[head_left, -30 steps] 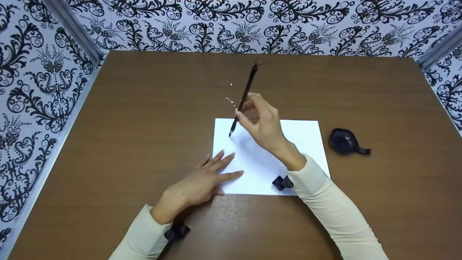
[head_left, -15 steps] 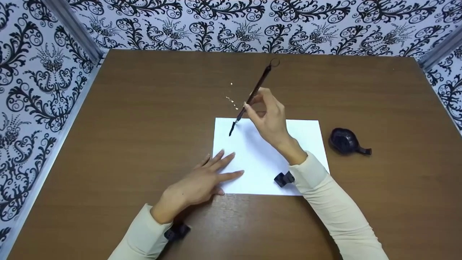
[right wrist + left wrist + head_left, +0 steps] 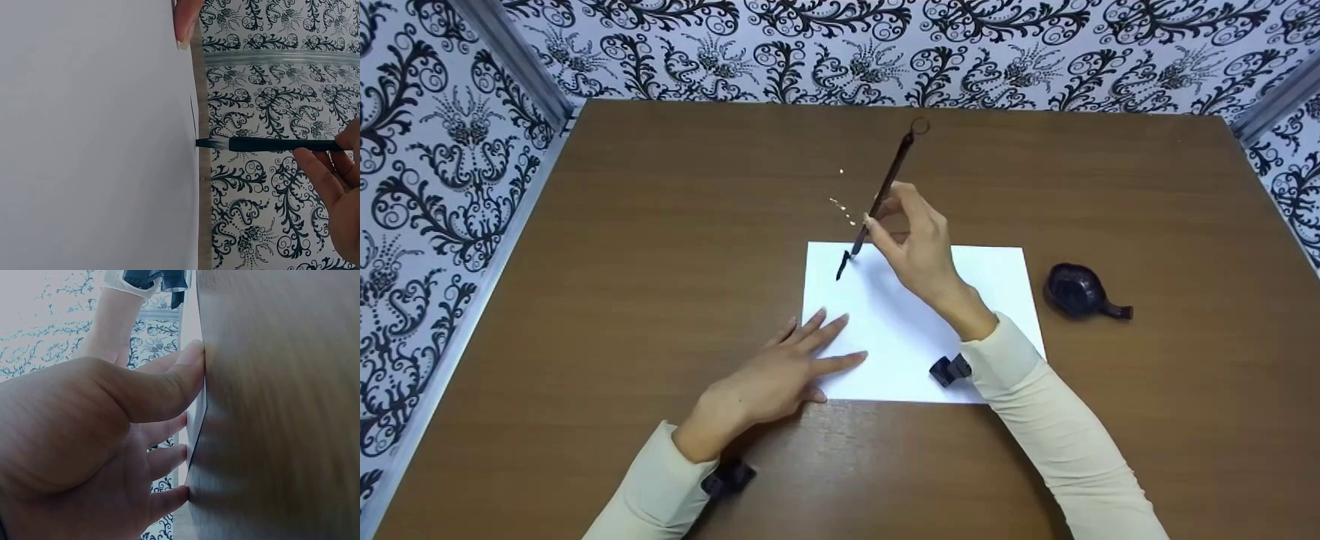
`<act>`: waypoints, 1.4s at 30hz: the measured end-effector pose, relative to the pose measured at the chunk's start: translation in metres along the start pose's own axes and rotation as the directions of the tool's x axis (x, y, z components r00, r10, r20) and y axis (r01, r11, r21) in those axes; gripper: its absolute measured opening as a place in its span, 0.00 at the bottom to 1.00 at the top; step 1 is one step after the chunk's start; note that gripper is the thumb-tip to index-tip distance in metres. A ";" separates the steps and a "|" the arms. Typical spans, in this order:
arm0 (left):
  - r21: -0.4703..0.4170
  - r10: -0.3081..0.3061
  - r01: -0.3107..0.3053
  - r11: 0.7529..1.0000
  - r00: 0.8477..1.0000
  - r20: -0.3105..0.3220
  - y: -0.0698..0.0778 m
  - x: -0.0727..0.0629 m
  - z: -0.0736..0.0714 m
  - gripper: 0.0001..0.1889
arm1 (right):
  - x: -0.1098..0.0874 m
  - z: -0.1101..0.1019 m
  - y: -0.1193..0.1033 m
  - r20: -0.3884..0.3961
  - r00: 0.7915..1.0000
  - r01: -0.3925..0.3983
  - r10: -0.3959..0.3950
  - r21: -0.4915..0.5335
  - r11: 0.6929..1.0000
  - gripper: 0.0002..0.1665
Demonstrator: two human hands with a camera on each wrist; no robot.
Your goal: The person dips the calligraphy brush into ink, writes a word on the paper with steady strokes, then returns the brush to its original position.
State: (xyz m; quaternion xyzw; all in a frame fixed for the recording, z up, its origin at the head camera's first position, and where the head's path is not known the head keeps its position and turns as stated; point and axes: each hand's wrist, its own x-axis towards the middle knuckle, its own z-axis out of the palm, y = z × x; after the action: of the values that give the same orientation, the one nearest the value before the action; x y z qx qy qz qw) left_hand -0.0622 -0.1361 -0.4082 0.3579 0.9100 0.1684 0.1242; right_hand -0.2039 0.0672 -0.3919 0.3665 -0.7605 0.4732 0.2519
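Observation:
My right hand [image 3: 919, 247] pinches the dark handle of an ink brush [image 3: 885, 187], which has a thin loop at its upper end. In the right wrist view, the brush's black-tipped pale bristles [image 3: 216, 143] meet the paper. A short black ink stroke [image 3: 842, 267] marks the upper left of the white sheet of paper [image 3: 907, 379], right beside the brush tip. Fingers spread, my left hand [image 3: 772, 379] rests on the sheet's lower left corner. In the left wrist view its thumb [image 3: 169, 385] lies at the paper's edge.
To the right of the paper, a small dark ink dish with a short handle [image 3: 1076, 290] stands on the brown wooden table [image 3: 660, 262]. Small gold marks [image 3: 842, 208] show on the tabletop behind the paper. Patterned wall panels [image 3: 862, 56] border the table.
The brush tip has travelled up and slightly right, leaving the black stroke. In the last half second its handle has tipped a little more upright. The left hand has stayed in place.

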 end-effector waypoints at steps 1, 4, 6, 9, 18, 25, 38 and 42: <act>0.006 0.001 -0.001 1.000 1.000 0.000 0.000 0.000 0.000 0.32 | 0.000 0.000 0.000 0.002 1.000 0.005 -0.005 -0.010 1.000 0.18; 0.003 0.000 0.000 1.000 1.000 0.002 0.000 0.000 -0.001 0.33 | 0.001 0.000 0.000 0.018 1.000 0.007 -0.007 -0.006 1.000 0.18; 0.006 0.000 0.000 1.000 1.000 0.003 -0.001 0.000 0.000 0.33 | 0.001 -0.001 -0.001 0.031 0.999 0.008 -0.008 -0.002 1.000 0.18; 0.008 0.002 -0.002 1.000 1.000 0.003 -0.001 0.000 0.001 0.33 | 0.001 -0.002 -0.002 0.050 0.999 0.002 -0.002 0.005 1.000 0.18; -0.003 0.002 -0.002 1.000 1.000 0.003 -0.001 0.001 0.001 0.32 | 0.003 -0.009 -0.003 0.092 0.996 0.005 -0.003 -0.025 1.000 0.18; -0.003 0.002 -0.002 1.000 1.000 0.002 -0.001 0.001 0.001 0.32 | 0.005 -0.012 -0.005 0.121 0.993 0.008 -0.006 -0.017 1.000 0.19; -0.024 0.004 -0.004 1.000 1.000 -0.004 -0.001 0.001 0.001 0.32 | 0.006 -0.017 -0.010 0.206 0.977 -0.045 0.045 -0.001 0.999 0.17; -0.017 0.006 -0.006 1.000 1.000 -0.006 0.000 0.001 0.001 0.32 | 0.006 -0.018 -0.009 0.212 0.976 -0.043 0.043 -0.009 0.999 0.16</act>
State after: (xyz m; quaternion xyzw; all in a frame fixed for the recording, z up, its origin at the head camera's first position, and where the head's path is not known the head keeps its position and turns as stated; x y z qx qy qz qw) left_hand -0.0627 -0.1358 -0.4089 0.3591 0.9078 0.1774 0.1241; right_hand -0.1994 0.0787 -0.3753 0.3978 -0.7918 0.4350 0.1599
